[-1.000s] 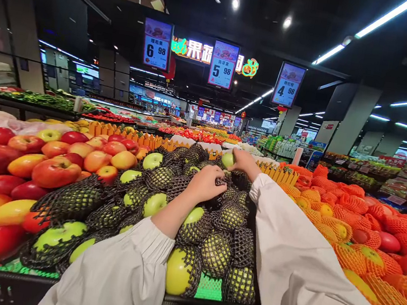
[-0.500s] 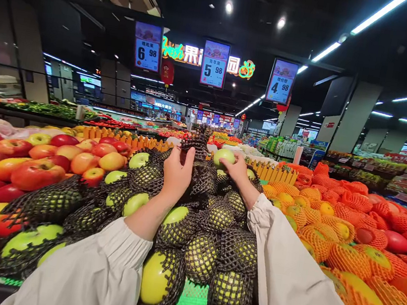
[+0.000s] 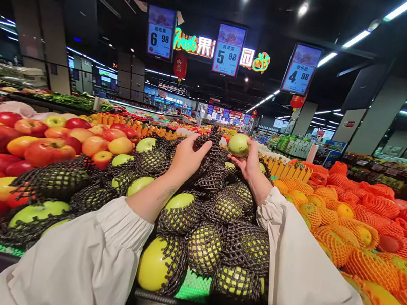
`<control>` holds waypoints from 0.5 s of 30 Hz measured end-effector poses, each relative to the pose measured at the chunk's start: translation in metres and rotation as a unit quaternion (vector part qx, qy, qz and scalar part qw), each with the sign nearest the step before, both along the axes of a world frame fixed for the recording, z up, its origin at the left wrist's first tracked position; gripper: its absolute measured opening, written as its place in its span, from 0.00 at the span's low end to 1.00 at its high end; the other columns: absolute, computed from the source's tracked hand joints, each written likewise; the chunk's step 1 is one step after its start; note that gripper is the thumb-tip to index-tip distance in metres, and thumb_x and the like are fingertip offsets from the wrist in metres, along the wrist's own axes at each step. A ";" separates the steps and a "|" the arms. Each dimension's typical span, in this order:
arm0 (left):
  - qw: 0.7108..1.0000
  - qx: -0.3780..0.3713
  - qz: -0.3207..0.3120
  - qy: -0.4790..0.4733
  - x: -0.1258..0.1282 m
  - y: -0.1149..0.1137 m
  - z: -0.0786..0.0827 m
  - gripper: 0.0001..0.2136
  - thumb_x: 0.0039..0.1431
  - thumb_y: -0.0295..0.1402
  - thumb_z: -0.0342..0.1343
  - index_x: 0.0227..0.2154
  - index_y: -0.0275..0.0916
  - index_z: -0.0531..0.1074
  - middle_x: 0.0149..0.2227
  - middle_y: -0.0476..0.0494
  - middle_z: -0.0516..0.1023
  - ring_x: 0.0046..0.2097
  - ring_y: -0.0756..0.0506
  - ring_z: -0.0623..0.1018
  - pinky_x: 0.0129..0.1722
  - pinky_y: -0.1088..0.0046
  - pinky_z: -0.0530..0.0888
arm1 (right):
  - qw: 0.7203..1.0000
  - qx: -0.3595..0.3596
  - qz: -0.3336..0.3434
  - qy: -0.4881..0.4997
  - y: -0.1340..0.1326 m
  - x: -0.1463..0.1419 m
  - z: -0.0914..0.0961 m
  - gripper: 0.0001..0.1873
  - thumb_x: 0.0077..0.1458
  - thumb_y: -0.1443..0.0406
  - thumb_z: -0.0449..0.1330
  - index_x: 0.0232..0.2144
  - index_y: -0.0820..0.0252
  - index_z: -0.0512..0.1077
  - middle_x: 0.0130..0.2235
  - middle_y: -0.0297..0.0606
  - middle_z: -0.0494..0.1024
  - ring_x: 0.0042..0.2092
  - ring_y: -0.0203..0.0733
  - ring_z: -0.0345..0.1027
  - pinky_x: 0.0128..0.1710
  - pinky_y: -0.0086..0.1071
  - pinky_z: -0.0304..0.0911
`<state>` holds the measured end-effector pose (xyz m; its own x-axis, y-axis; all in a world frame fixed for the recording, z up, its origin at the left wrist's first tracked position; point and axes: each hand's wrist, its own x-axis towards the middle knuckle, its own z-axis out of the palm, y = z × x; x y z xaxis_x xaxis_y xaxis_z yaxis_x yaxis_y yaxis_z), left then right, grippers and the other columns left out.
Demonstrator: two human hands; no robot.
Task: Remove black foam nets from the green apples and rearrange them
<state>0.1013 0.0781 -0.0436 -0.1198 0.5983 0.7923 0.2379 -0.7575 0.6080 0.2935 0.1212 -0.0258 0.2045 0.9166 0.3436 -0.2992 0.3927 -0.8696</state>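
Note:
My right hand holds a bare green apple above the back of the pile, thumb and fingers around its side. Just left of it, my left hand is closed on a black foam net; its fingertips are partly hidden by the netting. Beneath both hands lies a heap of green apples in black foam nets, some fully covered. A few show bare tops, such as a yellow-green apple at the front edge.
Loose red and yellow apples fill the left side. Fruit in orange foam nets is heaped on the right. A small orange picket fence runs behind the pile, and price screens hang overhead.
The apple in my right hand has turned and risen slightly, showing more of its surface. My left hand has shifted a little right with the net. The whole view has tilted slightly.

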 end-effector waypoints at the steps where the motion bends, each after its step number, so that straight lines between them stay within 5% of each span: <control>1: 1.000 0.003 0.004 0.005 0.000 0.000 0.000 0.08 0.57 0.36 0.58 0.38 0.40 0.73 0.34 0.48 0.78 0.31 0.48 0.74 0.34 0.71 0.71 | 1.000 -0.008 0.012 0.022 0.001 0.002 0.001 0.24 0.49 0.48 0.61 0.43 0.56 0.65 0.38 0.38 0.75 0.34 0.40 0.74 0.29 0.32 0.76; 4: 0.999 0.011 0.028 0.013 -0.001 0.002 0.000 0.10 0.54 0.29 0.58 0.40 0.41 0.70 0.41 0.48 0.78 0.32 0.49 0.74 0.33 0.72 0.70 | 0.998 -0.011 0.018 0.056 0.002 0.008 0.004 0.26 0.45 0.52 0.66 0.43 0.56 0.66 0.37 0.37 0.75 0.33 0.37 0.72 0.28 0.28 0.74; 7: 0.999 0.022 0.030 0.000 -0.003 0.006 -0.001 0.13 0.52 0.26 0.58 0.41 0.42 0.65 0.47 0.44 0.76 0.44 0.45 0.77 0.36 0.72 0.71 | 0.997 0.038 0.040 0.045 -0.004 0.013 0.006 0.29 0.42 0.48 0.66 0.43 0.56 0.67 0.37 0.38 0.76 0.33 0.36 0.71 0.24 0.24 0.71; 12: 0.999 0.042 0.000 0.003 -0.003 0.005 -0.002 0.19 0.56 0.24 0.58 0.49 0.43 0.63 0.54 0.41 0.73 0.52 0.43 0.76 0.38 0.70 0.74 | 0.978 0.075 0.183 -0.061 -0.023 0.009 0.004 0.36 0.36 0.45 0.64 0.44 0.57 0.68 0.39 0.42 0.79 0.39 0.44 0.75 0.25 0.29 0.72; 15: 0.996 0.054 0.003 0.071 -0.002 0.000 0.000 0.15 0.59 0.24 0.56 0.48 0.41 0.68 0.52 0.40 0.76 0.55 0.42 0.75 0.51 0.63 0.74 | 0.959 0.045 0.249 -0.125 -0.032 -0.001 0.001 0.36 0.32 0.49 0.66 0.44 0.58 0.68 0.37 0.42 0.80 0.45 0.50 0.76 0.31 0.34 0.76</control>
<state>0.0992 0.0786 -0.0438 -0.0058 0.5088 0.8609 0.3198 -0.8147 0.4837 0.2924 0.0893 -0.0247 -0.3507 0.8434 0.4071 -0.2552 0.3322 -0.9080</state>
